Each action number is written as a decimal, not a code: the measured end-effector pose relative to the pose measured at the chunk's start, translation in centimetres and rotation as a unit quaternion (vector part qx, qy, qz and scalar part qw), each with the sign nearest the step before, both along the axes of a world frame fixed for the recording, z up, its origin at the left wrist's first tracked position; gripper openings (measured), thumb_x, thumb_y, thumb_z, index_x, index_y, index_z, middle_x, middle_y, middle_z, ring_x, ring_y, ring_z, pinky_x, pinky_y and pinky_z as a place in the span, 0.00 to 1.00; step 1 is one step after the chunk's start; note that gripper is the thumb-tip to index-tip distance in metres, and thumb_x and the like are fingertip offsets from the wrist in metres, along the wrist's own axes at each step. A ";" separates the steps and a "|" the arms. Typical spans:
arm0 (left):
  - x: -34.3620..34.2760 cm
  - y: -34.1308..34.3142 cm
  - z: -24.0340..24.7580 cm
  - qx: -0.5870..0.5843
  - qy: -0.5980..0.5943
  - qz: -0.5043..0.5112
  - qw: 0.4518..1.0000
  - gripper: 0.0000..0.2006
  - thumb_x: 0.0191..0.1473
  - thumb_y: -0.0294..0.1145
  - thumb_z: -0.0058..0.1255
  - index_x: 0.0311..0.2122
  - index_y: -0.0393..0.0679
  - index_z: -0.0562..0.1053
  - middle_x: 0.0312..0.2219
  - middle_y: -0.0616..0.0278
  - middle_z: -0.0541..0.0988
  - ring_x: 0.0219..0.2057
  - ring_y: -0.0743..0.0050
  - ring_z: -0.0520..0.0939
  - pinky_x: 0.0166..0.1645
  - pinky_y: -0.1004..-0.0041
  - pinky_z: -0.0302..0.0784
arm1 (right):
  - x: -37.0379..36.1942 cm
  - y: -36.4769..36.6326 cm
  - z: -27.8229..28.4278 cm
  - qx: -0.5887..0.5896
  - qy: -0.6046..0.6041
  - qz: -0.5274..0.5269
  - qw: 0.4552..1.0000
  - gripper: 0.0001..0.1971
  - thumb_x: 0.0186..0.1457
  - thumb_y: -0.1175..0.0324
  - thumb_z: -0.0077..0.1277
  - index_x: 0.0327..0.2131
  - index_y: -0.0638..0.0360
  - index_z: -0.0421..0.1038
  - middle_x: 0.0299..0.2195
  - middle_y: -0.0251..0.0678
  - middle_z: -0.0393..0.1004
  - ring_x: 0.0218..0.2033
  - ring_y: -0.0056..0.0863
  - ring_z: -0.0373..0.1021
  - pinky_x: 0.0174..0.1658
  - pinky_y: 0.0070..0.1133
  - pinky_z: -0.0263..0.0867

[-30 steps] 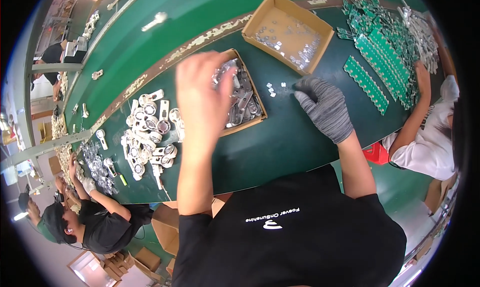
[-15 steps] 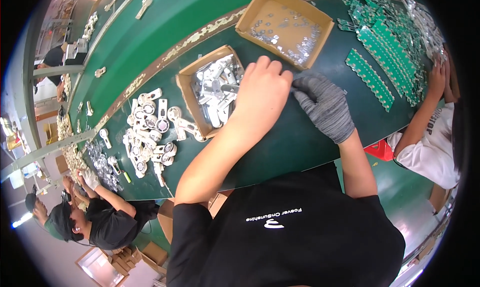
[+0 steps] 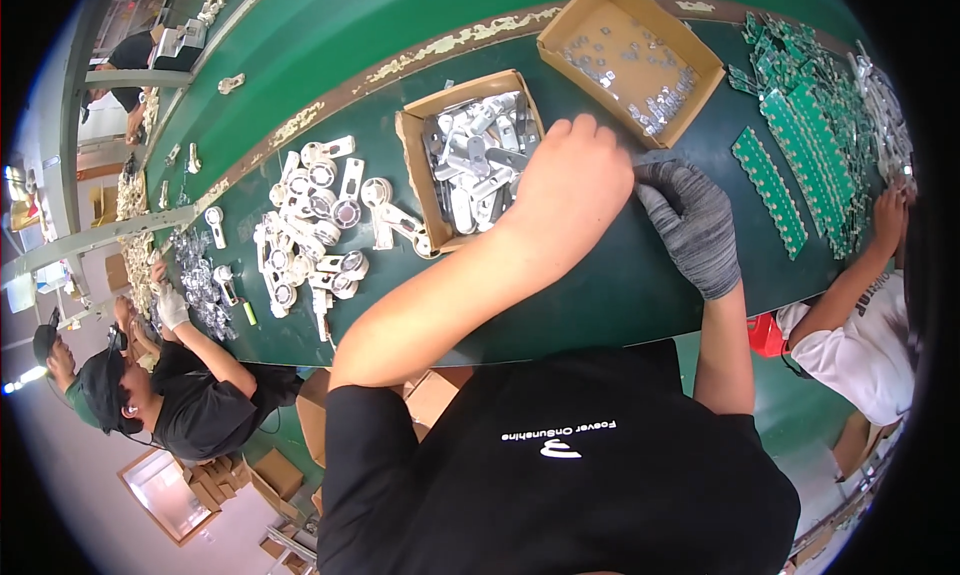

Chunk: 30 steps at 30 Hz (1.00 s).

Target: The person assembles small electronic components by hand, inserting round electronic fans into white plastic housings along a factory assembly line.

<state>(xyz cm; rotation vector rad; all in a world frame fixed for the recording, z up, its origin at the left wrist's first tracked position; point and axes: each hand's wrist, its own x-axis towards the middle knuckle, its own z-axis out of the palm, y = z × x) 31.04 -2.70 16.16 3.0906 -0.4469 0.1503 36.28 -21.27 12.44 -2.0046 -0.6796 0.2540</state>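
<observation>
One bare hand (image 3: pixel 580 197) has neared the gloved hand (image 3: pixel 697 233).

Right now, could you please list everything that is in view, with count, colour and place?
Table: one, dark green, under the hands
Left box: one, brown, mid-table
Metal parts: many, silver and grey, in left box
Right box: one, brown, beyond the hands
Small pieces: many, silvery, in right box
Round-ended parts: many, whitish, left of left box
Circuit boards: many, green, table's right
Strips: many, silvery, far right
Pile: uncountable, silvery, table's left
Floor boxes: several, brown, lower left
Co-workers: at least four, black or white clothes visible, both sides
T-shirt: one, black, lower middle
Left hand: one, bare, right of left box
Right hand: one, grey-gloved, beside left hand
</observation>
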 end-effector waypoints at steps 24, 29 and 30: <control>-13.4 5.1 2.0 -0.643 -0.062 0.328 0.689 0.08 0.58 0.19 0.59 0.44 0.35 0.81 0.35 0.62 0.84 0.36 0.81 0.82 0.42 0.81 0.76 | 0.8 6.3 6.4 0.003 -0.212 0.111 0.971 0.11 0.54 0.76 0.61 0.43 0.59 0.79 0.43 0.39 0.77 0.44 0.35 0.75 0.47 0.27 0.71; -15.6 6.4 1.7 -0.685 -0.119 0.348 0.628 0.10 0.60 0.18 0.58 0.47 0.33 0.79 0.36 0.61 0.83 0.37 0.81 0.82 0.45 0.80 0.77 | 3.1 15.9 5.2 -0.208 -0.413 0.132 0.877 0.10 0.55 0.67 0.59 0.41 0.56 0.82 0.55 0.39 0.73 0.60 0.45 0.64 0.63 0.33 0.62; -15.7 6.4 1.7 -0.691 -0.131 0.351 0.618 0.11 0.59 0.18 0.58 0.48 0.33 0.78 0.36 0.60 0.83 0.37 0.80 0.82 0.46 0.80 0.77 | 3.2 16.6 4.8 -0.256 -0.406 0.156 0.863 0.10 0.56 0.63 0.57 0.40 0.51 0.83 0.62 0.38 0.68 0.65 0.43 0.60 0.68 0.33 0.57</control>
